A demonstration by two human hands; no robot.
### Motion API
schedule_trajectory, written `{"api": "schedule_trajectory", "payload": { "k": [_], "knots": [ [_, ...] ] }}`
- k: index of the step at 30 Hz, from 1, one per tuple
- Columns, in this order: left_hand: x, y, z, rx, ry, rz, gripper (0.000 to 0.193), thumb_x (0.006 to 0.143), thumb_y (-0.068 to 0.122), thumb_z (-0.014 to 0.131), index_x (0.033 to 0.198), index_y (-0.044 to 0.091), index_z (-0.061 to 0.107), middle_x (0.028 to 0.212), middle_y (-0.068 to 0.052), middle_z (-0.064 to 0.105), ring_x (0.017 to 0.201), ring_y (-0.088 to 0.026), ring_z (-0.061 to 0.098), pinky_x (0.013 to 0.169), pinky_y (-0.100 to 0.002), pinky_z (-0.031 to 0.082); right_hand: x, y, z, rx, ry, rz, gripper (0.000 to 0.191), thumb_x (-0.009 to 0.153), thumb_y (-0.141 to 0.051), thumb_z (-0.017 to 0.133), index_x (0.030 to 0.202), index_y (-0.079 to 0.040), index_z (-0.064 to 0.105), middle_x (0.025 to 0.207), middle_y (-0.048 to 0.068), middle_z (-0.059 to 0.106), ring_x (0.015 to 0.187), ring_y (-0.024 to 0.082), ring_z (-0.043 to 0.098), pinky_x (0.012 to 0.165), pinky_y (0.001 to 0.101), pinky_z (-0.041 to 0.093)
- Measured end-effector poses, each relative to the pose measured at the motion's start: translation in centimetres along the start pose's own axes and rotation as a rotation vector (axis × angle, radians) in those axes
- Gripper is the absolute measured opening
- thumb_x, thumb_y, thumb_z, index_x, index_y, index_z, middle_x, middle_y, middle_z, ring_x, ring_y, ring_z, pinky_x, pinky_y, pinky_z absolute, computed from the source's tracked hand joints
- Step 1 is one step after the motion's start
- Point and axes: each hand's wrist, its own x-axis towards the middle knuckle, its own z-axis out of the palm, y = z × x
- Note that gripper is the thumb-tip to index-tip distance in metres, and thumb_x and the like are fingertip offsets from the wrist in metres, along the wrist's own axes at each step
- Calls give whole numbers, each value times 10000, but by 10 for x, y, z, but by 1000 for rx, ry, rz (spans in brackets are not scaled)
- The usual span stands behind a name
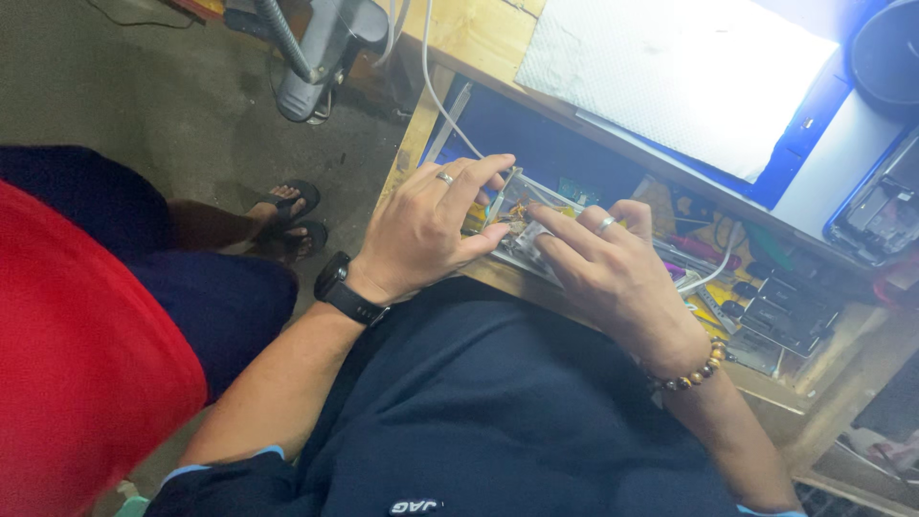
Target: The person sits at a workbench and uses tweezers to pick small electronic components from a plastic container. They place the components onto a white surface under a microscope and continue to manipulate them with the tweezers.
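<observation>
My left hand (431, 225), with a ring and a black wrist watch, grips the near left end of a small clear plastic parts box (522, 215) that rests in an open wooden drawer (766, 383). My right hand (613, 273), wearing a ring and a bead bracelet, lies over the box's right side with its fingers reaching into the compartments. Small yellow and metallic parts show inside the box; whether the right fingers hold one is hidden.
The drawer holds screwdrivers and small tools (766, 306). Above it is a wooden workbench (479, 33) with a white mat (670, 67), a blue pad and an opened device (881, 206). A white cable (445, 110) hangs down. A seated person in red (77, 354) is at left.
</observation>
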Motion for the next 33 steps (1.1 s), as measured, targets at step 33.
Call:
{"api": "schedule_trajectory", "payload": {
  "k": [33],
  "knots": [
    [5, 7, -6, 14, -2, -12, 628, 851, 193, 842, 1396, 87, 548, 1072, -55, 684, 898, -220, 665, 858, -361, 519, 1, 4, 15, -206, 103, 61, 411, 919, -178, 737, 1322, -108, 695, 1414, 110, 492, 1241, 242, 472, 1021, 443, 334]
  ]
}}
